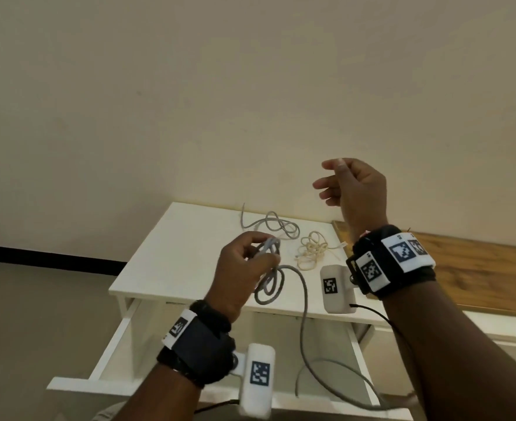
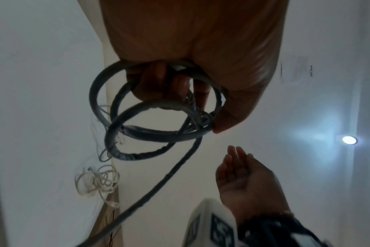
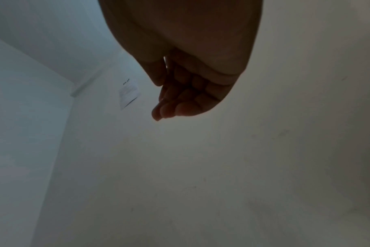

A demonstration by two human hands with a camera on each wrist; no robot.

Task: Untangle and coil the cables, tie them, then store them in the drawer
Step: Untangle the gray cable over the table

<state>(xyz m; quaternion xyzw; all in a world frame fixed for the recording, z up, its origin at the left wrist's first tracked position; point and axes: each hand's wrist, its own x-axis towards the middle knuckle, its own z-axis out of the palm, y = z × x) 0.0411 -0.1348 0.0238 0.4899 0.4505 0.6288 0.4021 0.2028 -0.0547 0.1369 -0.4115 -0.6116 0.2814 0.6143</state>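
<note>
My left hand (image 1: 247,262) (image 2: 192,93) grips several loops of a thick grey cable (image 1: 270,284) (image 2: 150,130) above the white cabinet top (image 1: 171,256). The cable's loose tail (image 1: 305,329) hangs past the front edge into the open drawer (image 1: 123,344). My right hand (image 1: 351,186) (image 3: 180,93) (image 2: 241,175) is raised higher up to the right, fingers loosely curled, holding nothing. A second grey cable (image 1: 272,227) lies tangled at the back of the top. A tangled cream cable (image 1: 313,250) (image 2: 97,180) lies to its right.
A wooden-topped surface (image 1: 463,268) adjoins the cabinet on the right. A plain wall (image 1: 250,101) stands right behind. The pulled-out drawer's front panel (image 1: 99,387) juts toward me over the grey floor (image 1: 38,314).
</note>
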